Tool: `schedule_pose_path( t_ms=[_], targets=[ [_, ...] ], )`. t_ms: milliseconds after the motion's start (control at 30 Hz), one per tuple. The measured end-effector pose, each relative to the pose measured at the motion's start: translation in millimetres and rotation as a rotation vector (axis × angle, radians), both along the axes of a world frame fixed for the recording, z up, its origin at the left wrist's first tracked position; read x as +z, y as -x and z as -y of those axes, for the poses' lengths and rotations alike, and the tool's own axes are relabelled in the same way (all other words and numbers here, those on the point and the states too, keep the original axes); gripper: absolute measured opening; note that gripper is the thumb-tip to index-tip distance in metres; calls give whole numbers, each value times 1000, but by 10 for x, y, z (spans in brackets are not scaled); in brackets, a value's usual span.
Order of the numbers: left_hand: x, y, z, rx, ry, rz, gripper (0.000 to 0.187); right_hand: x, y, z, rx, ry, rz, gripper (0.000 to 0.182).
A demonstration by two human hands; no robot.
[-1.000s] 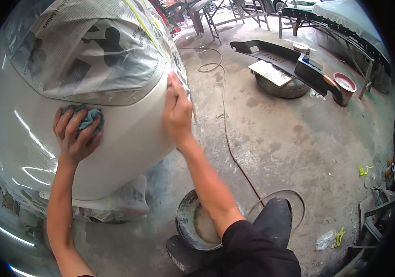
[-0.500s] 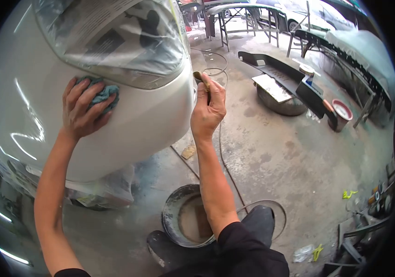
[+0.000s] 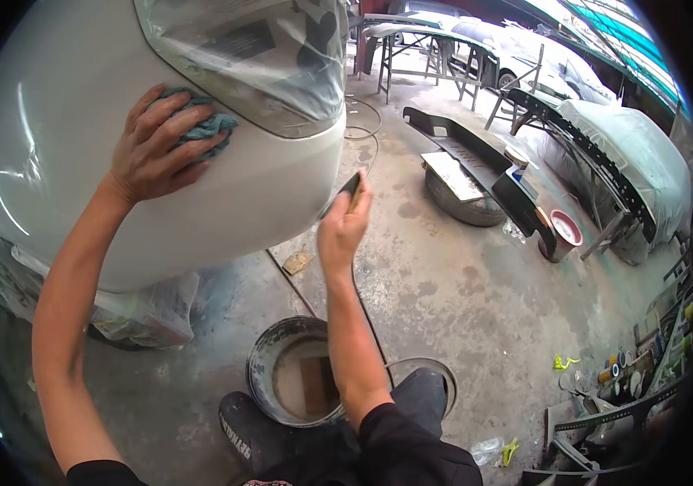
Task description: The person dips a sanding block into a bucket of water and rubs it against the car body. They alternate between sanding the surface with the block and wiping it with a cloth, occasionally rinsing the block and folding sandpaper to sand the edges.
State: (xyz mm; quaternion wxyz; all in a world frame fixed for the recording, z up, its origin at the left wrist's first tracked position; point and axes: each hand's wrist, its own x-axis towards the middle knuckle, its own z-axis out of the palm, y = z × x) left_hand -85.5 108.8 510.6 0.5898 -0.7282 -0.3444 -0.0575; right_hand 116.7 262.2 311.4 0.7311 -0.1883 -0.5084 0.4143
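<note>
A white car body panel point(image 3: 144, 235) fills the left of the head view, with plastic sheeting and printed paper point(image 3: 233, 49) taped over the area above it. My left hand point(image 3: 156, 150) is closed round a crumpled teal cloth point(image 3: 205, 130) and presses it on the panel just below the masked edge. Beside the panel's right corner, my right hand point(image 3: 342, 235) grips a thin, dark piece of sandpaper point(image 3: 350, 193) with a yellowish-brown side. Between my legs stands a black bucket point(image 3: 261, 356) of cloudy water, a brown block inside.
A hose point(image 3: 371, 316) runs over the concrete floor past a tan scrap point(image 3: 298, 262). To the right, a dark bumper part point(image 3: 476, 158) rests on a tire point(image 3: 460, 209), near a reddish bucket point(image 3: 564, 231). Loose parts point(image 3: 598, 437) lie at lower right.
My view has shifted, with the bucket now further left. My right hand has moved down along the panel's right edge with the sandpaper; the left keeps the cloth against the panel.
</note>
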Motion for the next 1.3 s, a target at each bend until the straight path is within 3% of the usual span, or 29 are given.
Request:
schedule_pose_path(
  t_ms=[133, 233, 333, 467, 567, 600, 733, 833, 867, 1000, 1133, 1233, 1300],
  targets=[
    [-10, 34, -1, -2, 13, -5, 38, 202, 73, -167, -218, -168, 22, 47],
    [-9, -15, -13, -7, -6, 8, 39, 172, 204, -63, -51, -317, 89, 52],
    [-4, -35, -19, -2, -7, 13, 38, 251, 121, -40, 212, -115, -128, 61],
    [-23, -9, -23, 1, -9, 12, 37, 399, -216, -166, 366, 75, 186, 59],
    [8, -49, -18, 8, -7, 12, 37, 376, -134, -186, 92, -57, 213, 57],
    [6, -60, -18, 12, -9, 12, 37, 380, -157, -235, -7, -130, 353, 59],
    [13, -39, -5, 27, 22, -21, 41, 437, -25, -276, 380, 206, 30, 51],
    [24, -49, -4, 44, 29, -39, 41, 498, 43, -141, 301, 249, 6, 54],
    [77, -68, -24, 47, 32, -59, 42, 336, 192, -248, 43, 69, 66, 57],
    [35, -61, -23, 48, 19, -66, 41, 193, 85, -290, -142, -164, 165, 59],
    [7, -83, -28, 54, -10, -45, 38, 370, 180, 180, -240, -208, 196, 71],
    [8, -59, -27, 56, 2, -70, 38, 350, 157, 49, -177, -236, 245, 71],
    [-1, -66, -46, 51, -7, -75, 39, 440, 110, -457, 7, -170, 329, 71]
  ],
)
